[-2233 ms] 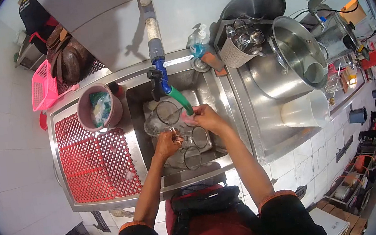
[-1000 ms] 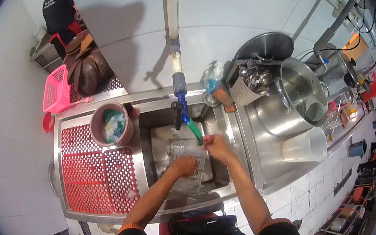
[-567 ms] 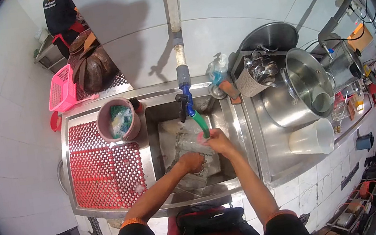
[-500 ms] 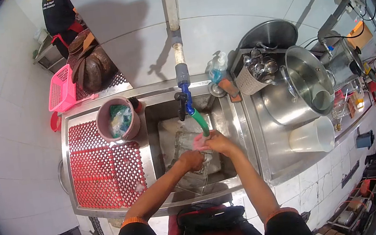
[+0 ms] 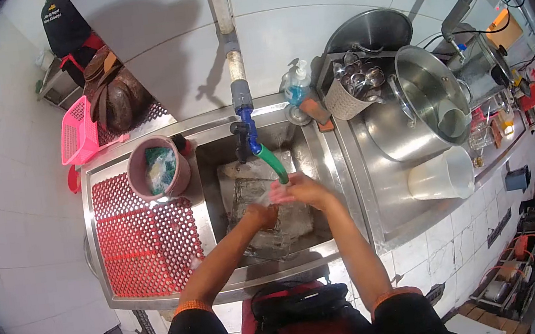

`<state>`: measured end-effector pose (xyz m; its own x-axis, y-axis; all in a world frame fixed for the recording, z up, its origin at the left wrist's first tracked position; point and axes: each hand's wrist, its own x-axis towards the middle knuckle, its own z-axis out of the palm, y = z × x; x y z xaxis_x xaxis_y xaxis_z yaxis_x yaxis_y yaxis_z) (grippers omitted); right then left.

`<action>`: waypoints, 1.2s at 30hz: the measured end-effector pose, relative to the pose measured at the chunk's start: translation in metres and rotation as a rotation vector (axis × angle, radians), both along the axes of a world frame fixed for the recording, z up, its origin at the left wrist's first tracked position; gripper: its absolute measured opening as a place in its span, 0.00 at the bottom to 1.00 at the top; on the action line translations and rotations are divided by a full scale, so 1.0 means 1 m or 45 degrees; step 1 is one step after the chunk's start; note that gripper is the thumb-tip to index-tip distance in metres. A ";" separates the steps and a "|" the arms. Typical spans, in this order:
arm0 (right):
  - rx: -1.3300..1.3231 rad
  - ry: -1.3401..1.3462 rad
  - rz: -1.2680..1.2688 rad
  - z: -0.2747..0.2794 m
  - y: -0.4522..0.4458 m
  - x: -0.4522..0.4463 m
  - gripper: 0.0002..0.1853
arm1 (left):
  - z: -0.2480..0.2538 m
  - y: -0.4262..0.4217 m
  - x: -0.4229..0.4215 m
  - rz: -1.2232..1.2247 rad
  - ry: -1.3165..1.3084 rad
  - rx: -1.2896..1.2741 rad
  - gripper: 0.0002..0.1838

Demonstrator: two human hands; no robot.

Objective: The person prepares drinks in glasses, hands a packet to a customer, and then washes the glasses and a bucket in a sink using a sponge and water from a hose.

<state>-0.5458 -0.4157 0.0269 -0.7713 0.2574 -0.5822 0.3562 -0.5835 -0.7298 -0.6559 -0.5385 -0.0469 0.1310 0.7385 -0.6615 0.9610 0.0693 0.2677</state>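
Note:
My left hand (image 5: 264,216) is closed over clear glassware (image 5: 276,236) low in the steel sink (image 5: 319,237); its fingers are partly hidden, and the outlines are faint under the water. Close to its right, my right hand (image 5: 308,190) is at the mouth of the green hose (image 5: 272,164), with a small pink thing (image 5: 279,193) between its fingers. What that pink thing is cannot be made out. The hose hangs from the blue tap (image 5: 248,129).
Left of the sink, a pink bucket (image 5: 183,174) with sponges stands on a red mat (image 5: 137,250). To the right are a cutlery holder (image 5: 343,101), a large steel pot (image 5: 386,127) and a white container (image 5: 441,175). A soap bottle (image 5: 297,84) is behind the sink.
My right hand has moved from pinching beside the hose mouth to just under it. My left hand and the glassware have come nearer the hose, and the whole view has shifted slightly.

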 end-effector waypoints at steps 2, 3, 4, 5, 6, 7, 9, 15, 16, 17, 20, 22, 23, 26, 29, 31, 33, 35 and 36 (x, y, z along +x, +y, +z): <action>0.491 -0.043 -0.128 0.004 0.005 0.000 0.14 | 0.018 0.002 -0.002 0.100 -0.016 0.041 0.15; 0.490 -0.045 -0.137 0.004 0.003 0.001 0.14 | 0.027 0.003 -0.005 0.091 -0.016 0.040 0.15; 0.360 -0.012 -0.114 0.004 0.002 0.001 0.13 | 0.036 0.001 -0.011 0.044 -0.070 0.076 0.13; 0.231 0.022 -0.093 0.004 0.002 0.002 0.13 | 0.041 0.000 -0.018 -0.005 -0.123 0.113 0.12; 0.230 0.021 -0.100 0.002 0.004 0.005 0.13 | 0.035 -0.004 -0.023 -0.012 -0.124 0.112 0.12; 0.295 -0.043 -0.156 0.002 0.006 0.006 0.12 | 0.031 -0.007 -0.030 0.044 -0.184 0.158 0.11; 0.349 -0.104 -0.219 -0.002 0.007 0.005 0.11 | 0.022 -0.014 -0.037 0.095 -0.239 0.194 0.10; 0.405 -0.183 -0.135 -0.003 -0.003 -0.005 0.09 | 0.015 -0.034 -0.031 0.280 -0.452 0.479 0.06; 0.138 -0.021 -0.212 0.002 -0.005 -0.005 0.09 | 0.025 -0.033 -0.027 0.207 -0.483 0.551 0.06; -0.128 0.141 -0.285 0.005 -0.006 -0.006 0.10 | 0.031 -0.032 -0.025 0.135 -0.514 0.624 0.06; -0.265 0.193 -0.182 0.003 -0.001 -0.003 0.11 | 0.026 -0.038 -0.024 0.121 -0.558 0.722 0.07; -0.246 0.212 -0.229 0.002 -0.006 -0.005 0.12 | 0.030 -0.038 -0.021 0.177 -0.509 0.615 0.06; -0.223 0.231 -0.282 0.003 -0.008 -0.005 0.14 | 0.032 -0.037 -0.020 0.226 -0.460 0.510 0.06; -0.262 0.230 -0.263 0.007 -0.009 -0.001 0.13 | 0.017 -0.045 -0.021 0.201 -0.570 0.639 0.06; -0.304 0.305 -0.406 -0.010 -0.012 -0.002 0.13 | 0.018 -0.049 -0.018 0.194 -0.539 0.622 0.07; -0.389 0.296 -0.513 -0.010 -0.017 -0.004 0.13 | 0.014 -0.050 -0.018 0.180 -0.529 0.650 0.08; -0.473 0.284 -0.618 -0.010 -0.024 -0.007 0.13 | 0.009 -0.052 -0.017 0.168 -0.521 0.681 0.08; -0.660 0.250 -0.969 -0.018 -0.031 -0.006 0.11 | 0.011 -0.054 -0.017 0.235 -0.599 0.659 0.07; -0.661 0.249 -0.968 -0.022 -0.034 -0.005 0.11 | 0.009 -0.055 -0.017 0.236 -0.598 0.658 0.07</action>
<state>-0.5506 -0.4493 0.0045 -0.5993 0.4769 -0.6430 -0.3556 -0.8782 -0.3199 -0.6730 -0.5933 -0.0381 0.1579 0.9794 -0.1260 0.7209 -0.0272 0.6926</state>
